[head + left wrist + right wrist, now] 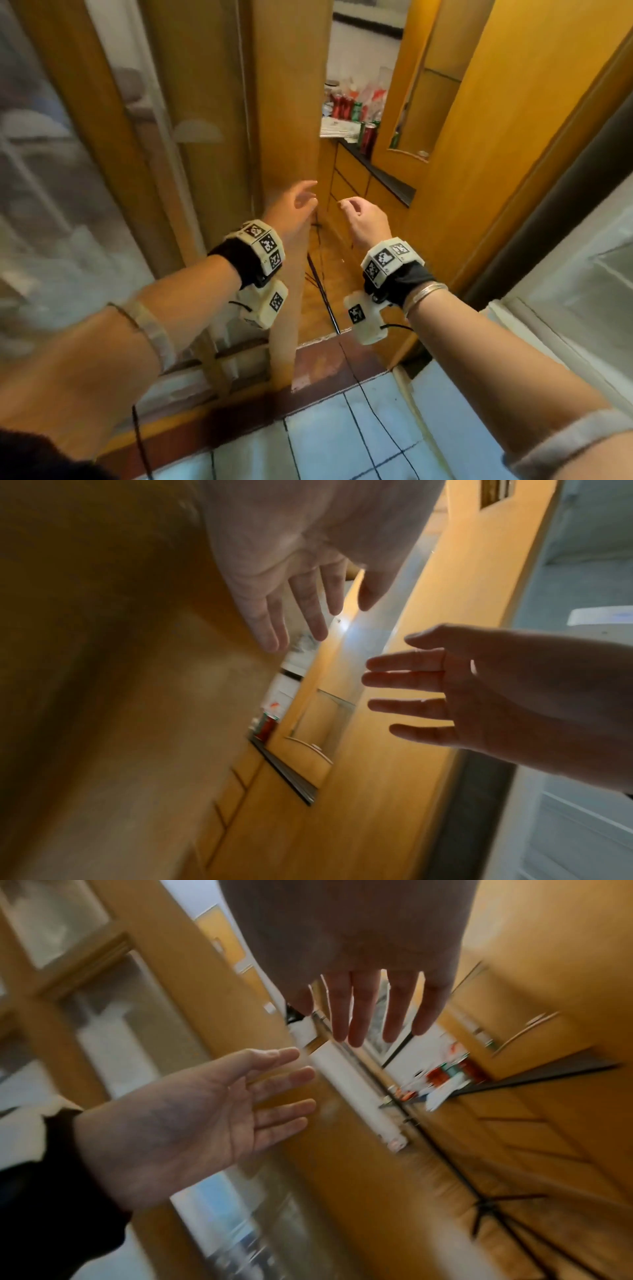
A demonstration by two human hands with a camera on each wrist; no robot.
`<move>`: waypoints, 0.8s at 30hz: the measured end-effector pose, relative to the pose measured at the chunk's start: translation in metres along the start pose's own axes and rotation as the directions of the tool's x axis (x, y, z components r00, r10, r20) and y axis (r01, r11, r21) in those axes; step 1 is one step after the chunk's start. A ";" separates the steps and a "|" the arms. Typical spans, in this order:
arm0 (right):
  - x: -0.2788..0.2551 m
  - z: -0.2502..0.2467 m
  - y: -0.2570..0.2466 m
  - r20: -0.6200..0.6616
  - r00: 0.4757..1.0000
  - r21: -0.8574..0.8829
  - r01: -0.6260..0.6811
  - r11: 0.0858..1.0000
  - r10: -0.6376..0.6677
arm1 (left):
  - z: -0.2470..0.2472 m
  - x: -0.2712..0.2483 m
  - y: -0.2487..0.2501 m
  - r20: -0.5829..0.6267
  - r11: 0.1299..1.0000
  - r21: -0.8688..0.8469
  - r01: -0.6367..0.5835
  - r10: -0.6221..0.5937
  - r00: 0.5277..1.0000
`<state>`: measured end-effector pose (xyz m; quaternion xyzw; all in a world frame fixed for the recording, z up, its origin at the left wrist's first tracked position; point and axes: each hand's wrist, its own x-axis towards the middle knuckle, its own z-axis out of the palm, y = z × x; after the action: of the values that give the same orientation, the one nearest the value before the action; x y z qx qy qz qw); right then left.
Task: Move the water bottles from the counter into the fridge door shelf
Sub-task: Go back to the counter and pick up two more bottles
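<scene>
Head: left hand (294, 209) and right hand (366, 219) raised in a doorway, both empty, fingers loose. Tabletop (387, 174) far ahead w/ cans (368, 137); bottles can't be made out. L wrist: fingers (304, 610) spread. R wrist: fingers (356, 1010) straight, apart.

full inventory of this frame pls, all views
Counter: one, dark top, far through the doorway.
Cans: several, red and green, standing on the counter; exact count unclear.
Papers: white stack, on the counter left of the cans.
Drawers: wooden, under the counter.
Door: wooden, frosted glass panes, on the left.
Cables: black, on the wooden floor.
Floor tiles: pale blue, nearest.
Water bottles, fridge: none clearly visible.
Left hand: empty, fingers relaxed.
Right hand: empty, fingers loosely curled.
</scene>
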<state>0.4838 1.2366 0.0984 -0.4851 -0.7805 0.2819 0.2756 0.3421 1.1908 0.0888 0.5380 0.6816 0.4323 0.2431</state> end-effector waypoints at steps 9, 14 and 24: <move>-0.028 0.123 -0.127 0.317 0.927 0.095 0.181 0.979 -0.202 | -0.148 -0.092 -0.079 -0.264 0.983 0.007 0.185 -0.177 0.948; -0.063 0.193 -0.205 0.412 0.848 0.147 0.299 0.943 -0.333 | -0.232 -0.158 -0.120 -0.392 0.968 -0.003 0.251 -0.232 0.890; -0.149 0.313 -0.344 0.528 0.662 0.314 0.431 0.846 -0.532 | -0.372 -0.299 -0.181 -0.630 0.904 -0.011 0.428 -0.338 0.699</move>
<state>0.1129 0.9196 0.1030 -0.1225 -0.9011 0.3985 0.1189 0.0421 0.7781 0.0835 0.2277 0.8476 0.4762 0.0537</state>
